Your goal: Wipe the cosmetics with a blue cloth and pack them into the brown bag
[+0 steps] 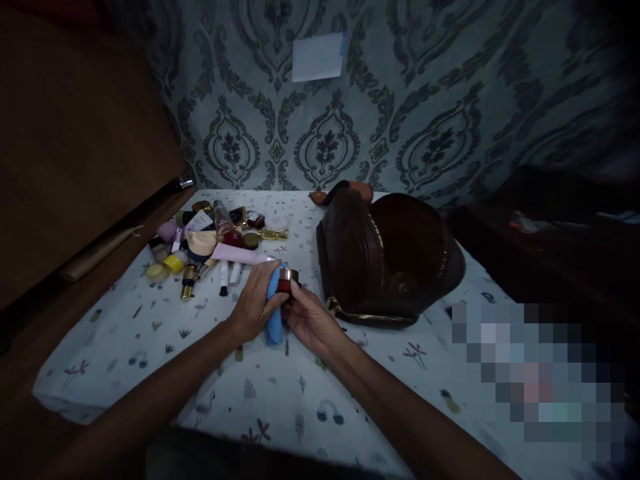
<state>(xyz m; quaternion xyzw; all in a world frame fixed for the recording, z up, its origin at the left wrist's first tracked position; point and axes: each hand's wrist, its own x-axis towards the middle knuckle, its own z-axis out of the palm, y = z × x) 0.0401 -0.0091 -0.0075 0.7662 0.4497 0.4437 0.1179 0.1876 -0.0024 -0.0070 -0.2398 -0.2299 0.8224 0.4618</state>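
Over the middle of the patterned sheet, my right hand (313, 317) grips a small dark red cosmetic jar (286, 280) with a shiny lid. My left hand (256, 300) is closed on a blue cloth (274, 320) and presses it against the jar's left side. A pile of cosmetics lies just beyond my left hand, with a pink tube (240, 255) nearest to it. To the right of my hands stands a brown leather bag (350, 260), its zipped top gaping; its inside is dark.
Several makeup items, among them a yellow-capped jar (175, 263) and a gold-capped bottle (188, 283), lie on the white printed sheet (150, 353). Wooden furniture (85, 147) rises at left. Behind is a patterned wall (327, 133) with a white paper (318, 59). A blurred patch covers the lower right.
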